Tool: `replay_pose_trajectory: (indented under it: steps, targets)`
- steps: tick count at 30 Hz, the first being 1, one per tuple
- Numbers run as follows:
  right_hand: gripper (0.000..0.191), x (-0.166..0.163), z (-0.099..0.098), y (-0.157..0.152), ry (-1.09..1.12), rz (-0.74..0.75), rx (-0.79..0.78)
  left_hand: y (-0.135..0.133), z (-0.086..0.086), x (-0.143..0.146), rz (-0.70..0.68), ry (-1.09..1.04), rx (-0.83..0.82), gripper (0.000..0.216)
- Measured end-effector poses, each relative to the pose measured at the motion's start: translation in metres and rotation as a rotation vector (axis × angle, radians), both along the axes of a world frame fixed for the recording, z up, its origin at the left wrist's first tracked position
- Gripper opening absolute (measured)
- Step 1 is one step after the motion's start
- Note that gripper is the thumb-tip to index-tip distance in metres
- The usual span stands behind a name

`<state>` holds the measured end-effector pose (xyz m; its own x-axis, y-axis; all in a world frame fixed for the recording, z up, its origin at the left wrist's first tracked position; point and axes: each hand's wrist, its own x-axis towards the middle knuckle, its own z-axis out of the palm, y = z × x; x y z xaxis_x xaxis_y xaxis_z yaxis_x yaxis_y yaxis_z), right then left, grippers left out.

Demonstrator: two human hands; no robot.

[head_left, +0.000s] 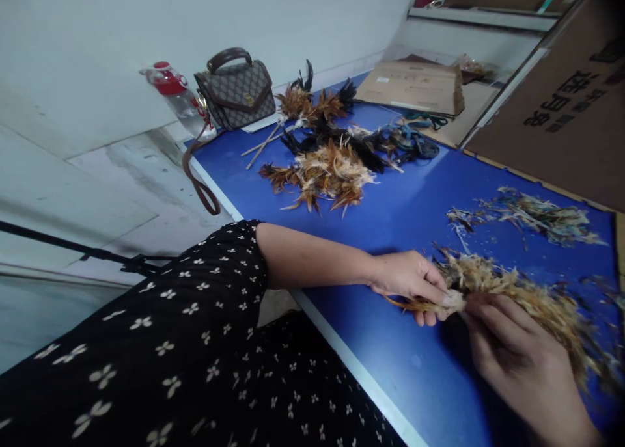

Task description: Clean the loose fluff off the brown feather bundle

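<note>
My left hand point(410, 281) pinches the quill end of a tan feather bundle point(527, 297) lying on the blue table point(415, 213). My right hand point(522, 362) holds the same bundle from below, fingers curled against its base just right of the left hand. The feathers fan out to the right over the table top. My left arm in a black flowered sleeve reaches in from the left.
A heap of brown, orange and black feathers point(327, 161) with thin sticks lies further back. Loose pale scraps point(532, 216) sit at the right. A handbag point(237, 89), a bottle point(178, 95) and a flat cardboard box point(413, 86) stand at the far end.
</note>
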<state>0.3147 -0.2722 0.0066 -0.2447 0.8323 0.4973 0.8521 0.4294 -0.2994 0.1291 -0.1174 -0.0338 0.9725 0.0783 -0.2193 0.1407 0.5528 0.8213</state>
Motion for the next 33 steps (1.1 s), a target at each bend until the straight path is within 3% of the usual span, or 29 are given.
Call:
replay_pose_trajectory:
  steps: [4, 12, 20, 28, 31, 33]
  targets:
    - [0.013, -0.008, -0.002, 0.002, 0.034, -0.049, 0.037, -0.003, 0.005, -0.002, 0.032, 0.069, 0.051, 0.041]
    - [0.029, -0.026, -0.001, 0.003, 0.227, -0.170, 0.131, -0.011, 0.023, -0.011, 0.119, 0.069, 0.130, 0.026]
    - [0.035, -0.034, -0.005, 0.005, 0.337, -0.090, 0.143, -0.012, 0.025, -0.013, 0.101, 0.045, 0.125, 0.034]
    - [0.029, -0.034, -0.007, 0.004, 0.380, -0.052, 0.050, -0.012, 0.024, -0.016, 0.099, 0.060, 0.176, 0.042]
    - [0.029, -0.033, -0.001, 0.004, 0.361, -0.020, 0.049, -0.013, 0.025, -0.016, 0.104, 0.053, 0.187, 0.040]
    - [0.030, -0.022, 0.007, 0.000, 0.304, -0.088, 0.108, -0.014, 0.026, -0.015, 0.118, 0.051, 0.178, 0.038]
